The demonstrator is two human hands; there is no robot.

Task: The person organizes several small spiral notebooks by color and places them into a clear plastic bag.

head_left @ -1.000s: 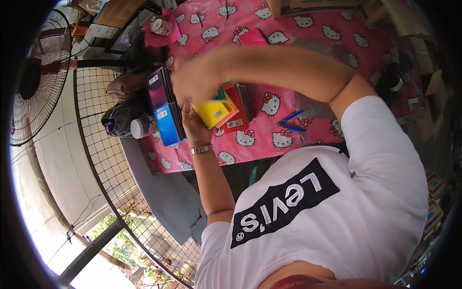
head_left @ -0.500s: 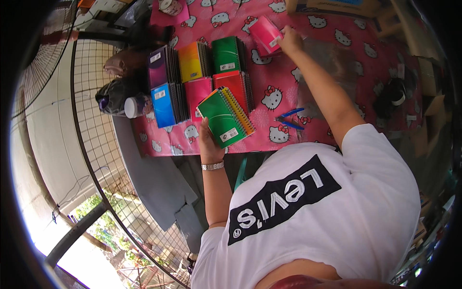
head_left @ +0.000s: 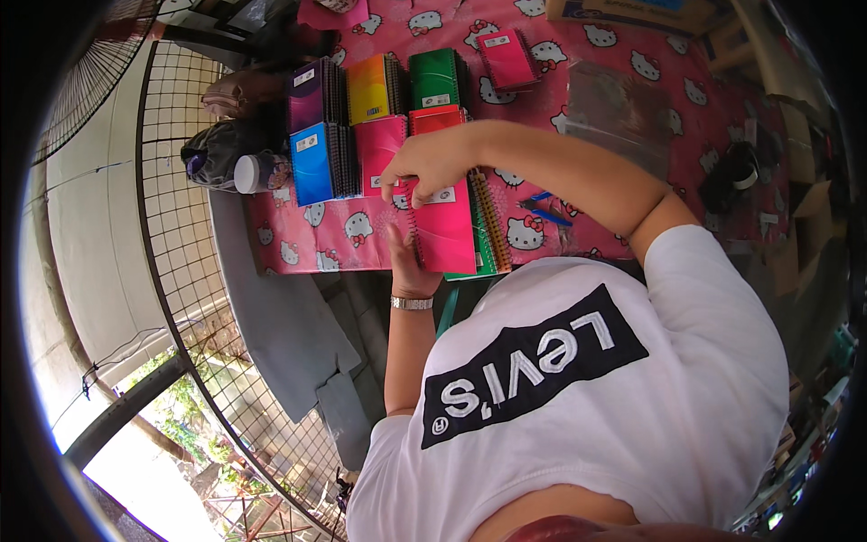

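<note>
My left hand (head_left: 411, 268) grips a small pile of spiral notebooks at the table's near edge. On top of that pile lies a pink notebook (head_left: 445, 237), with a green notebook (head_left: 493, 256) showing from beneath on the right. My right hand (head_left: 432, 163) reaches across from the right, its fingers bent onto the upper left corner of the pink notebook. Just beyond stand stacks of notebooks: purple (head_left: 305, 98), yellow (head_left: 367, 90), green (head_left: 433, 79), blue (head_left: 312, 164), pink (head_left: 381, 143) and red (head_left: 435, 118), the last partly hidden by my right hand and arm.
Another pink notebook stack (head_left: 508, 61) lies farther back. Blue-handled pliers (head_left: 547, 209) and a clear plastic sheet or bag (head_left: 619, 113) are on the pink patterned tablecloth (head_left: 352, 237). A white-lidded jar (head_left: 256, 173) and a dark bag (head_left: 226, 147) stand left, a cardboard box (head_left: 632, 13) behind.
My right hand has come from the far pink stack to the held pile, bringing a pink notebook over the green one. The held pile has turned and shifted right.
</note>
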